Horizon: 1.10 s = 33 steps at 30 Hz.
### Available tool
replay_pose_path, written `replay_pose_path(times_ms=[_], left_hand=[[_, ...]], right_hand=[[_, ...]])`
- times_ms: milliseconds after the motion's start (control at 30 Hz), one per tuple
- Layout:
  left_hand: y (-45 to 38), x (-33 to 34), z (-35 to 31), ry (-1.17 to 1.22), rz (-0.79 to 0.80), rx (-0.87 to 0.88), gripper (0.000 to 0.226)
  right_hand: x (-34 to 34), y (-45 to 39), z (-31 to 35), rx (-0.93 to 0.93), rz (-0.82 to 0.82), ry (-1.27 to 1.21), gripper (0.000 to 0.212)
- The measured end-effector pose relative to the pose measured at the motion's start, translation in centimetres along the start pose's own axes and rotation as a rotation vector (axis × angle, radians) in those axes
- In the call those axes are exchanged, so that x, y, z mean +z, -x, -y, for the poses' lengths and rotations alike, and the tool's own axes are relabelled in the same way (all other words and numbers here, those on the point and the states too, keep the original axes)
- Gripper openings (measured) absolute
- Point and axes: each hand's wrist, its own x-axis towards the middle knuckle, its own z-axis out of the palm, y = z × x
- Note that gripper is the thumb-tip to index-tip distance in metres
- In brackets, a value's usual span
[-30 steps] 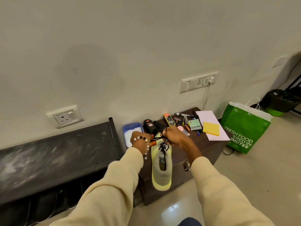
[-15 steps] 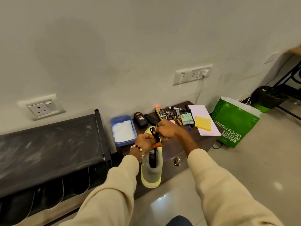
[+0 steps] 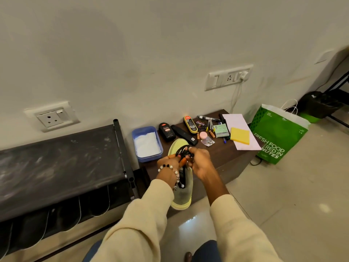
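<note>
Down by the wall (image 3: 170, 53), left hand (image 3: 169, 164) and right hand (image 3: 201, 163) pinch black lace (image 3: 182, 150) above the shoe (image 3: 182, 198) on a chest (image 3: 226, 159).

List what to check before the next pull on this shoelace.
1. Both hands hold the lace: ok. The left hand grips near the orange tip, and the right hand pinches the loops.
2. Shoe fully supported: not ok. Its heel seems to overhang the table edge.
3. Bracelet clear of the lace: cannot tell.
4. Eyelets threaded: cannot tell, because the hands hide them.
5. Blue tub apart from the shoe: ok.
</note>
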Motion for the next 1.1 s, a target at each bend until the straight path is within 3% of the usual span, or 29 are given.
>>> replay_pose_path(times_ms=[133,300,400,500,600,733,867,1000,1100], left_hand=[[0.7,-0.8,0.3,0.045,0.060,0.012,0.031],[1.9,-0.5,-0.9,0.171,-0.107,0.009,0.008],[2.1,-0.9,-1.2,0.137,-0.044,0.038,0.010],[1.6,-1.8,-0.8,-0.173,-0.001,0.126,0.026],[1.3,-2.3,-0.5,-0.605,-0.039,0.337,0.030],[1.7,-1.4,0.2,-1.014,-0.151,0.539,0.019],[1.9,-1.6,1.3,-1.208,-0.160,0.637,0.020],[1.5,-3.1,2.7,-1.187,-0.086,0.760,0.009],[1.3,-4.6,3.4,-1.340,0.094,0.818,0.031]], right_hand=[[0.2,1.2,-1.9,-0.162,-0.094,0.113,0.021],[-0.5,1.2,-3.4,-0.278,-0.100,0.391,0.017],[-0.7,0.9,-3.9,-0.289,-0.091,0.431,0.018],[-1.2,0.9,-4.2,-0.321,-0.074,0.468,0.018],[-2.0,1.1,-4.6,-0.334,-0.048,0.519,0.016],[-2.6,1.7,-4.8,-0.421,-0.060,0.634,0.014],[-3.0,2.1,-4.6,-0.570,-0.064,0.946,0.017],[-3.3,1.9,-4.8,-0.614,0.031,1.294,0.022],[-3.1,1.6,-5.1,-0.580,0.075,1.218,0.015]])
